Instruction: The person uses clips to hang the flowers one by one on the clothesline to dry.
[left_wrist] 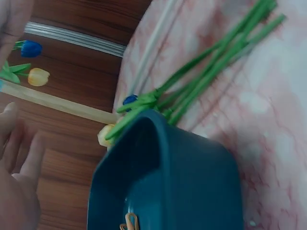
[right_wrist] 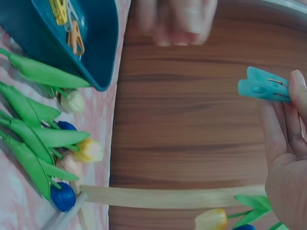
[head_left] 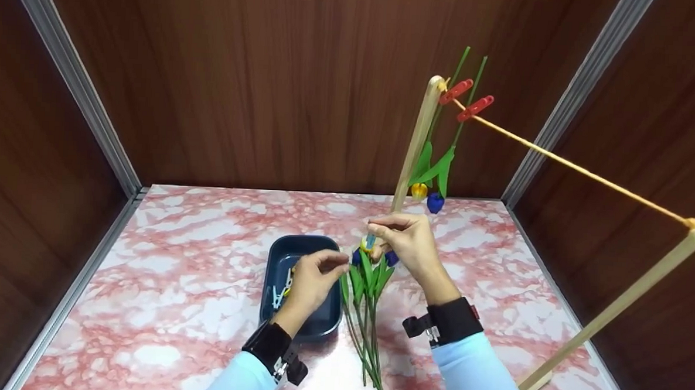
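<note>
My right hand (head_left: 413, 245) pinches a light blue clothespin (right_wrist: 264, 86) between thumb and fingers, above the heads of artificial tulips (head_left: 368, 278). The tulips lie bunched on the table, green stems toward me, with blue, yellow and pale flowers. Beside them, my left hand (head_left: 314, 278) is held over the right side of a dark blue bin (head_left: 266, 285), fingers loosely bent and holding nothing. Inside that bin are several clothespins (right_wrist: 74, 36), among them yellow, orange and pale blue ones; my left hand and forearm partly cover it in the head view.
An orange cord (head_left: 566, 162) runs between two wooden posts (head_left: 415, 145) on the right. Two red clothespins (head_left: 475, 108) hold a yellow tulip (head_left: 419, 190) and a blue tulip (head_left: 435, 203) upside down near the far post. Brown panels (head_left: 270, 86) enclose the marbled table (head_left: 162, 263).
</note>
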